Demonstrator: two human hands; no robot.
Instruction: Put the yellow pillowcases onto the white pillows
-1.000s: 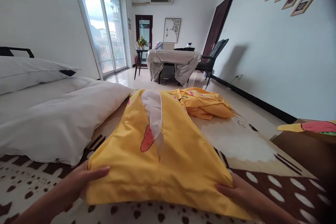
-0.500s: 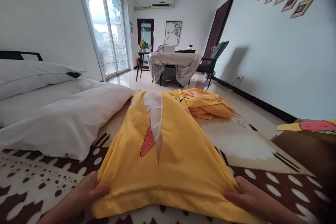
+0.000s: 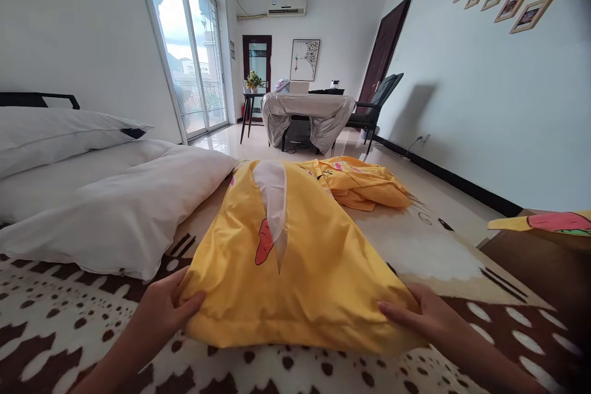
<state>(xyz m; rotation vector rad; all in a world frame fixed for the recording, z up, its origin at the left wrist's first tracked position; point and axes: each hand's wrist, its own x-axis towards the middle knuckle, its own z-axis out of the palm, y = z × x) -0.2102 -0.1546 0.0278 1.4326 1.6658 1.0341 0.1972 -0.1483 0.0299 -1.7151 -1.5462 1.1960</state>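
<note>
Blanket (image 3: 277, 372) underlies yellow cover (image 3: 323, 271), seemingly white-filled, pinched by left hand (image 3: 166, 308) and right hand (image 3: 425, 314).

2 hands (image 3: 159, 308) (image 3: 431, 317), 1 AC (image 3: 287, 5), 1 plant (image 3: 253, 80), 1 chair (image 3: 381, 98), 1 covered tbl (image 3: 307, 104) & 2 dk doors (image 3: 257, 63) (image 3: 386, 43).

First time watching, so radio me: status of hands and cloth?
Left hand, right hand: gripping yellow carrot-print cover, near end. Cover gapes, white fabric showing. Alongside: white pillow, crumpled yellow cloth.
</note>
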